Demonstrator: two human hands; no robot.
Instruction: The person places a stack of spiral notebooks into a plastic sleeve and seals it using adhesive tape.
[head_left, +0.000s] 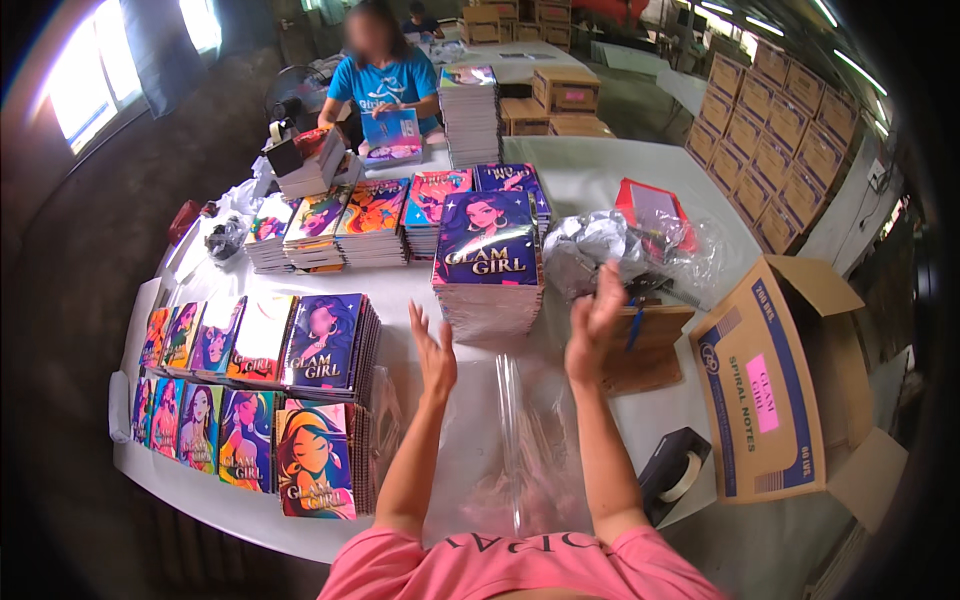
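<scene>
A tall stack of spiral notebooks with a dark purple illustrated cover stands in front of me. My left hand is raised just short of its near left side, fingers spread and holding nothing. To the right of the stack, my right hand is upright with fingers stretched out and nothing visible in it. It partly overlaps a brown wooden board with a blue band. Clear plastic film lies on the table between my forearms.
Two rows of notebook stacks fill the left side; more stacks stand behind. An open carton and a black tape dispenser are at right, near crumpled plastic. Across the table, a person in blue handles a notebook.
</scene>
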